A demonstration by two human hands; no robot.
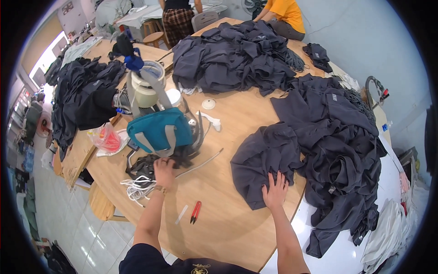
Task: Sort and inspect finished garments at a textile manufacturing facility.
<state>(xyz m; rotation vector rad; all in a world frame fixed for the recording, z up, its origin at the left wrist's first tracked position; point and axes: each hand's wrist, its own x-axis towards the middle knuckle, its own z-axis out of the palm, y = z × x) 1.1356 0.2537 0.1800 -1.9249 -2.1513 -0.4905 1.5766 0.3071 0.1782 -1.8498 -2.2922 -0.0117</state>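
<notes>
My right hand (pixel 275 191) lies flat with its fingers spread on a dark grey garment (pixel 260 153), bunched at the right half of the wooden table. At the left, my left hand (pixel 164 174) has its fingers curled over a tangled black bundle (pixel 142 165), which looks like fabric or straps and is partly blurred. Beside that hand is a coil of white cord (pixel 137 188). Just beyond stands a teal bag (pixel 160 131) with grey handles. Red-handled thread snips (pixel 195 212) and a thin white strip (pixel 181 214) lie between my forearms.
Large heaps of dark garments cover the far table (pixel 228 57), right side (pixel 340 132) and left side (pixel 82 96). A white tub (pixel 147 84), a round lid (pixel 208 104) and a red plastic bag (pixel 108 138) stand around the teal bag. Two people (pixel 179 23) (pixel 287 18) are at the far end.
</notes>
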